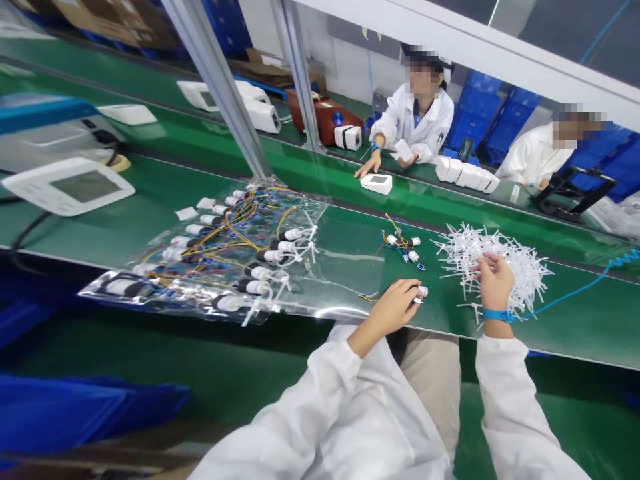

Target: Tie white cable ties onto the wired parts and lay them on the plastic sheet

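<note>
My left hand [397,303] rests on the green bench, fingers closed round a small white and black cylindrical part with thin coloured wires trailing to its left. My right hand [493,279], with a blue strap at the wrist, reaches into a heap of white plastic tube fittings [520,263]; its fingers curl over the pieces and pinch at them. Between the hands, a little farther away, lies a small cluster of wired parts [403,247]. To the left, a clear plastic sheet [200,303] carries several finished wired cylinders with white fittings [273,255].
A white device with a screen [70,188] sits at far left. Across the belt, two people in white coats work; one touches a white box [377,183] beside a row of white boxes [465,173]. A metal post [220,80] rises behind the sheet. A blue coiled cord [590,283] runs right.
</note>
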The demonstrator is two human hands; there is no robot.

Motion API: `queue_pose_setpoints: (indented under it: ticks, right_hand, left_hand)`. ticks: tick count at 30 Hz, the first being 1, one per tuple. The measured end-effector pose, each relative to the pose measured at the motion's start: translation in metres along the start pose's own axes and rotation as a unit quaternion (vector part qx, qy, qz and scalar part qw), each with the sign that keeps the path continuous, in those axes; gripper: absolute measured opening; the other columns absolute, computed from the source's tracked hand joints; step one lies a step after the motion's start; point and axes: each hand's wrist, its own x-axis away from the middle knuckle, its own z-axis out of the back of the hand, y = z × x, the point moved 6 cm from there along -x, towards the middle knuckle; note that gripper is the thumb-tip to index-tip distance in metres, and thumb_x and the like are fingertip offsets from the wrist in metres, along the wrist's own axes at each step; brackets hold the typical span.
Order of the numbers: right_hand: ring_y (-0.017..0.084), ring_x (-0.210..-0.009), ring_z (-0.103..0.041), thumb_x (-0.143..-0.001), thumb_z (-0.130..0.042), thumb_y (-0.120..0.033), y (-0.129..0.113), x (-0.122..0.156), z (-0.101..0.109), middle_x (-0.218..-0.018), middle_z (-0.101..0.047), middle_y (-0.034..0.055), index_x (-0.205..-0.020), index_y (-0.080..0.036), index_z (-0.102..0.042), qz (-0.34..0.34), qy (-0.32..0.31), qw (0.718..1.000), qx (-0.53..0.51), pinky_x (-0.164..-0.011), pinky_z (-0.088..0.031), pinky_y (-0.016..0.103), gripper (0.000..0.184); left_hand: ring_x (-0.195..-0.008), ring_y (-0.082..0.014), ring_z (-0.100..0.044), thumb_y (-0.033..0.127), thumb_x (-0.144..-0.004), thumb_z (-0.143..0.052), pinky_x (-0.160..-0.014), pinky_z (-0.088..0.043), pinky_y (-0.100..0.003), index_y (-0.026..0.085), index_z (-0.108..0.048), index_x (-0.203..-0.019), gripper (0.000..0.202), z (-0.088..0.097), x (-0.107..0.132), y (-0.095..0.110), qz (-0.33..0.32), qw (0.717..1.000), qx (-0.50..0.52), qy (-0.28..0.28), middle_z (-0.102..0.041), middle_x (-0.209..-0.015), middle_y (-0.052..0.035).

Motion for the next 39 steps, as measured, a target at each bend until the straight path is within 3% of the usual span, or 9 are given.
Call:
queue_pose_setpoints:
  ticks: [5,9,15,18,23,27,34,36,39]
  right_hand:
    - [0.023,-0.078,-0.079,-0.081,-0.086,-0.052,-0.005,0.010,-0.001,-0.096,-0.078,0.0068,-0.115,-0.018,-0.072,-0.005,0.012,0.996,-0.083,-0.059,-0.061,0.032,0.050]
    - [0.024,-0.083,-0.080,-0.082,-0.091,-0.050,-0.006,0.039,-0.003,-0.097,-0.080,0.0077,-0.115,-0.018,-0.074,-0.014,0.007,0.992,-0.123,-0.060,-0.060,0.030,0.049]
    - [0.026,-0.093,-0.081,-0.076,-0.097,-0.049,0.017,0.097,-0.032,-0.106,-0.084,0.0099,-0.114,-0.020,-0.077,-0.141,-0.040,0.967,-0.211,-0.056,-0.052,0.025,0.052]
    - [0.027,-0.099,-0.082,-0.078,-0.096,-0.047,0.027,0.113,-0.048,-0.113,-0.085,0.0119,-0.116,-0.020,-0.078,-0.170,-0.072,0.954,-0.235,-0.060,-0.054,0.026,0.050]
    - [0.027,-0.102,-0.082,-0.088,-0.089,-0.046,0.030,0.120,-0.058,-0.121,-0.085,0.0150,-0.121,-0.018,-0.078,-0.140,-0.119,0.962,-0.202,-0.077,-0.062,0.034,0.044]
    - [0.029,-0.103,-0.082,-0.092,-0.087,-0.047,0.030,0.122,-0.056,-0.118,-0.085,0.0149,-0.121,-0.020,-0.078,-0.111,-0.136,0.970,-0.166,-0.084,-0.064,0.040,0.041]
    - [0.030,-0.112,-0.080,-0.095,-0.086,-0.045,0.026,0.128,-0.063,-0.116,-0.085,0.0096,-0.116,-0.026,-0.083,-0.075,-0.227,0.963,-0.124,-0.105,-0.062,0.049,0.029]
    - [0.030,-0.111,-0.080,-0.095,-0.085,-0.045,0.025,0.129,-0.064,-0.116,-0.085,0.0095,-0.115,-0.026,-0.084,-0.077,-0.232,0.962,-0.119,-0.105,-0.062,0.049,0.028]
    - [0.027,-0.098,-0.080,-0.093,-0.088,-0.044,0.029,0.128,-0.060,-0.109,-0.085,0.0088,-0.111,-0.025,-0.082,-0.098,-0.215,0.964,-0.125,-0.088,-0.063,0.041,0.027]
  left_hand:
    - [-0.143,-0.0326,-0.061,0.014,-0.103,-0.063,-0.126,-0.048,-0.056,0.020,-0.070,-0.119,0.019,0.001,0.000,0.000,0.001,1.000,-0.001,-0.005,-0.066,-0.152,-0.0149]
    - [-0.145,-0.0324,-0.059,0.017,-0.106,-0.061,-0.128,-0.046,-0.056,0.020,-0.068,-0.120,0.016,0.002,-0.001,0.000,0.008,1.000,-0.001,-0.003,-0.065,-0.154,-0.0160]
    - [-0.146,-0.0321,-0.060,0.022,-0.109,-0.062,-0.127,-0.046,-0.055,0.022,-0.066,-0.123,0.015,0.005,0.000,0.002,0.019,1.000,0.025,0.000,-0.065,-0.156,-0.0150]
    - [-0.145,-0.0327,-0.061,0.027,-0.110,-0.061,-0.124,-0.048,-0.053,0.022,-0.064,-0.134,0.024,0.007,-0.001,0.001,0.035,0.999,0.034,0.009,-0.067,-0.153,-0.0159]
    - [-0.141,-0.0339,-0.062,0.023,-0.114,-0.052,-0.121,-0.050,-0.055,0.017,-0.058,-0.150,0.036,0.001,-0.004,-0.002,0.039,0.999,-0.003,0.011,-0.068,-0.151,-0.0178]
    - [-0.133,-0.0322,-0.063,0.016,-0.112,-0.053,-0.117,-0.053,-0.052,0.019,-0.061,-0.147,0.036,-0.002,-0.003,-0.004,0.031,0.999,-0.030,0.014,-0.070,-0.144,-0.0152]
    - [-0.130,-0.0310,-0.063,0.013,-0.111,-0.054,-0.114,-0.054,-0.050,0.021,-0.063,-0.140,0.032,0.004,-0.002,-0.002,0.031,0.999,-0.003,0.023,-0.070,-0.142,-0.0125]
    - [-0.129,-0.0313,-0.063,0.012,-0.110,-0.054,-0.114,-0.054,-0.050,0.021,-0.063,-0.137,0.030,0.004,-0.002,-0.002,0.037,0.999,0.004,0.025,-0.072,-0.139,-0.0124]
    - [-0.124,-0.0317,-0.065,0.011,-0.109,-0.055,-0.111,-0.055,-0.050,0.020,-0.063,-0.132,0.026,0.003,-0.001,-0.005,0.051,0.998,0.014,0.031,-0.073,-0.131,-0.0127]
